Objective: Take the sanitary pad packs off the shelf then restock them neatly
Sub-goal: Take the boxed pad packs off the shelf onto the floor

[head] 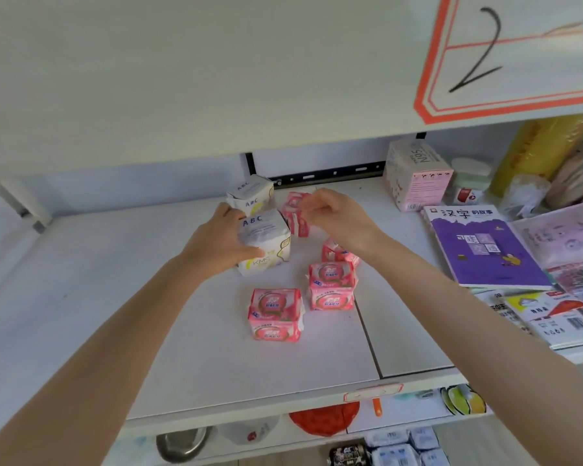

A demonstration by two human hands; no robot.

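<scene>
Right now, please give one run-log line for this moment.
left hand: holds white ABC pack | right hand: at pink pack, grip unclear | shelf: restocking unfinished

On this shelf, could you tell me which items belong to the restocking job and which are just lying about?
Job: white ABC packs, one gripped by the left hand; pink packs; right hand at the rear pink pack.
Lying about: purple book, N95 box, leaflets.

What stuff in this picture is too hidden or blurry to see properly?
Head view:
- Pink pack: mostly hidden behind the right hand's wrist.
- Right hand's fingertips: blurred, so grip unclear.
- Big price sign: cut off by the right edge.
- Print on the N95 box: too small.
</scene>
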